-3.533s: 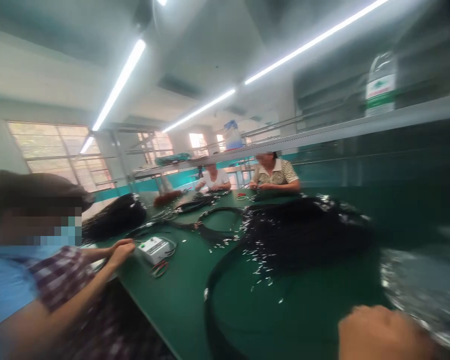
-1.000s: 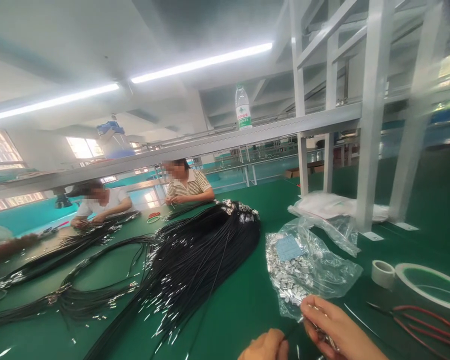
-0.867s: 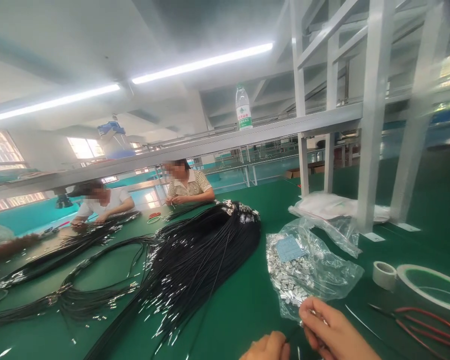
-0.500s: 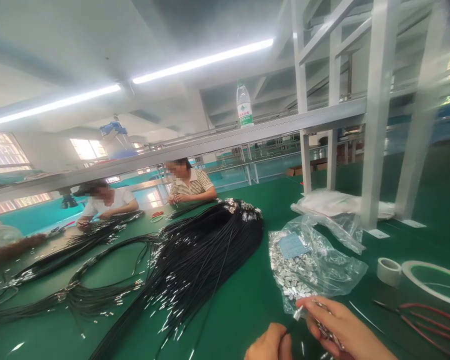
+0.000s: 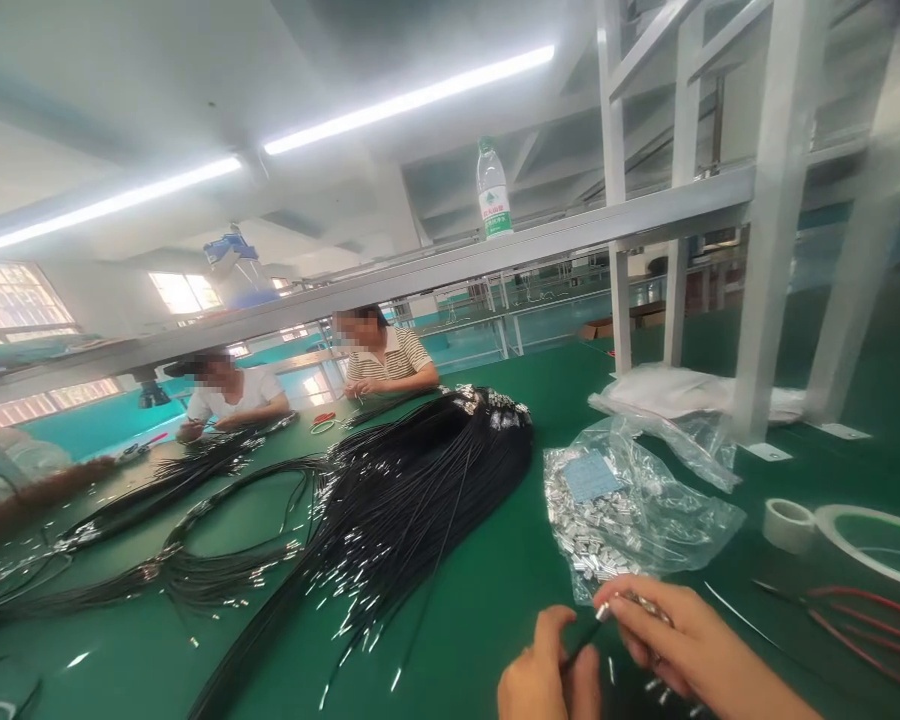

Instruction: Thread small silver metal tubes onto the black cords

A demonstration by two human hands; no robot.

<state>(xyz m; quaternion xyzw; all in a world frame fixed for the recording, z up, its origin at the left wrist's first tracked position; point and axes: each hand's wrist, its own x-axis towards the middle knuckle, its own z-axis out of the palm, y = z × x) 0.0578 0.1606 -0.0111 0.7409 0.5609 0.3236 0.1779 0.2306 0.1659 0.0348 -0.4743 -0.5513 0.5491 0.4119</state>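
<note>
My left hand (image 5: pixel 546 668), low in the view, pinches a black cable (image 5: pixel 586 636) near its end. Close on its right, my right hand (image 5: pixel 671 632) holds a small silver metal sleeve (image 5: pixel 603 610) between thumb and fingertips. The cable end meets the sleeve; whether it sits inside is too small to tell. More silver pieces (image 5: pixel 654 606) are tucked in my right hand's fingers. Just beyond my hands lies a clear plastic bag (image 5: pixel 675 510) full of such sleeves, with a blue-grey label (image 5: pixel 592 475) on top.
A large bundle of black cables (image 5: pixel 427 480) with silver tips spreads across the green table (image 5: pixel 420 660). To the right are tape rolls (image 5: pixel 789 525) and red-handled pliers (image 5: pixel 855 610). A metal shelf frame (image 5: pixel 765 300) stands behind, bearing a water bottle (image 5: pixel 493 195). Two people sit opposite, handling cables.
My left hand has risen slightly, bringing the black cable end up to the sleeve in my right hand. The whole view has shifted a little.
</note>
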